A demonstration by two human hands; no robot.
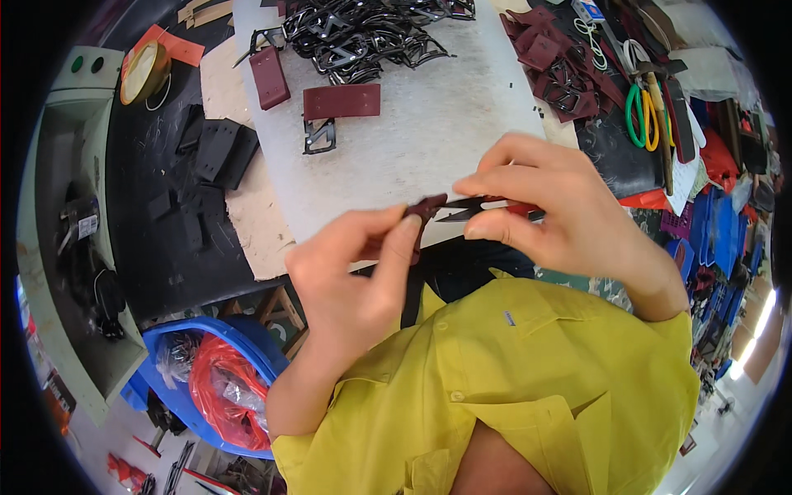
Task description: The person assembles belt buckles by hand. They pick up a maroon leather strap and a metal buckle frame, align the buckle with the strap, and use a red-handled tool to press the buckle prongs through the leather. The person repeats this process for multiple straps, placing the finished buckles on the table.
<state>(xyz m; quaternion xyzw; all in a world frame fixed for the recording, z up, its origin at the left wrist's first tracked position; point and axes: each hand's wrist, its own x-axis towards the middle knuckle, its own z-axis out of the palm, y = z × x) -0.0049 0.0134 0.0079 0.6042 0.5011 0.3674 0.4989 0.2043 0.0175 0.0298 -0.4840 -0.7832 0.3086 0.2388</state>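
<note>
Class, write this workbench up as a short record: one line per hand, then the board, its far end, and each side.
Left hand: pinching a dark red piece
Right hand: gripping a pointed tool, tips near that piece, contact unclear
Board: pale, bearing two dark red rectangles
Far end: heaped black frames
Left side: black pieces; blue bin below
Right side: green-looped tool

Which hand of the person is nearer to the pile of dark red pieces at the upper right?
Right. The right hand is below the pile in the picture, apart from it; the left hand is farther away, below and to its left.
</note>
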